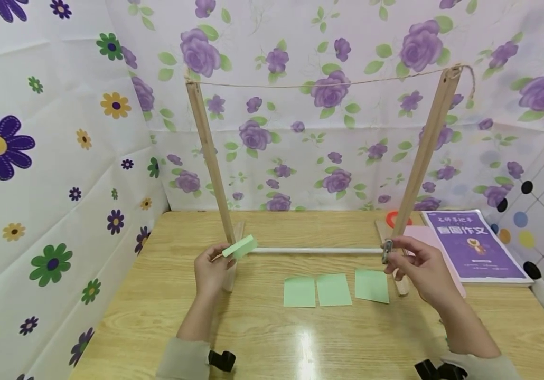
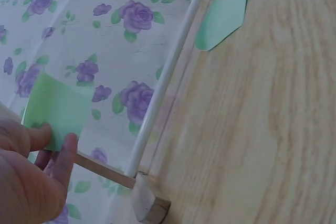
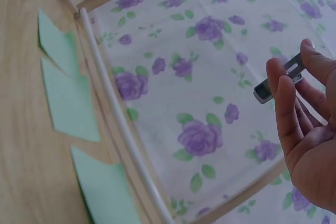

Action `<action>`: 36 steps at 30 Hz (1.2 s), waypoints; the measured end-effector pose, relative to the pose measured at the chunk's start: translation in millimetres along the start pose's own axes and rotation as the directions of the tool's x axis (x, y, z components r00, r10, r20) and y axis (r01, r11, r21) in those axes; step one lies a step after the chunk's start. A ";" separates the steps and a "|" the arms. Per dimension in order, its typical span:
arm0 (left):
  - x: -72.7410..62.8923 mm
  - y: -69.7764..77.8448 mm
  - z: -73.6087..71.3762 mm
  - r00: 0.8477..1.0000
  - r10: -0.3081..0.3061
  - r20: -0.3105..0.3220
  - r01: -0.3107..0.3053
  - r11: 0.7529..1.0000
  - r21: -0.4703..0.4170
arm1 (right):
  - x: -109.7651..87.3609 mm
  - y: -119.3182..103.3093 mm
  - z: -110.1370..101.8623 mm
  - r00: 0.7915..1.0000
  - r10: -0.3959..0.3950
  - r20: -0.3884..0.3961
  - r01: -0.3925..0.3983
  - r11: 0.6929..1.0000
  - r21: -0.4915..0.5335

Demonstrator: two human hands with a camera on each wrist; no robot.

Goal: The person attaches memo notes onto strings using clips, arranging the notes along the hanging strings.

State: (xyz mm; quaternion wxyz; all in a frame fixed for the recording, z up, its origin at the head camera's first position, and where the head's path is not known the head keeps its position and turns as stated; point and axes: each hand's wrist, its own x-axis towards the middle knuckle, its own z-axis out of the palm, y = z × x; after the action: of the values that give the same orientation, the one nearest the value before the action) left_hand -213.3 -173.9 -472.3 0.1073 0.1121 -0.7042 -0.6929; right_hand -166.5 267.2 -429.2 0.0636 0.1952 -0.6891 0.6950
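Note:
My left hand [image 1: 209, 272] pinches a green sticky note [image 2: 58, 109] between thumb and fingers, held up beside the left post of a wooden frame [image 1: 212, 163]. Over by the right post, my right hand [image 1: 419, 269] grips a small metal clip [image 3: 278, 80] at one end, between the thumb and fingertips. Three more green sticky notes lie in a row on the table: a left one [image 1: 299, 292], a middle one [image 1: 334, 290] and a right one [image 1: 372, 286]. A thin string [image 1: 319, 85] runs between the tops of the posts, above both hands.
A white rod [image 1: 317, 250] joins the posts low down, behind the notes. On the right of the wooden table [image 1: 262, 338] lie a purple book [image 1: 478, 247] and a pink sheet [image 1: 431, 240]. A red ring [image 1: 392, 219] sits behind the right post. Flowered cloth [image 1: 272, 174] hangs at the back.

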 end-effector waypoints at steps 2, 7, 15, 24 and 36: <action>1.4 3.7 0.7 1.000 -0.019 0.002 0.019 0.999 -0.033 | 8.0 -4.6 4.2 1.000 -0.014 0.009 0.014 1.000 0.022; 0.5 17.3 0.9 0.999 -0.048 0.004 0.048 0.999 -0.020 | 26.8 -17.4 15.8 1.000 0.023 0.010 -0.023 1.000 -0.008; -2.6 52.3 -0.4 0.987 0.152 -0.051 -0.148 0.986 0.078 | 63.1 -40.5 35.7 0.990 -0.116 0.079 0.116 0.993 0.008; 0.0 73.6 7.2 0.988 0.152 -0.027 -0.154 0.983 -0.104 | 97.7 -71.3 50.6 0.971 -0.209 0.115 0.215 0.976 -0.042; 8.2 82.4 9.3 0.981 0.189 -0.049 -0.195 0.968 -0.161 | 127.1 -101.5 56.4 0.952 -0.288 0.102 0.295 0.953 -0.063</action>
State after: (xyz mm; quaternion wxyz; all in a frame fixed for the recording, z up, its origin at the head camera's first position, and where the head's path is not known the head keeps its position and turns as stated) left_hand -224.7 -166.3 -390.1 0.1945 0.0458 -0.6498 -0.7333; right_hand -236.3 193.1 -290.4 0.1414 0.3236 -0.6812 0.6412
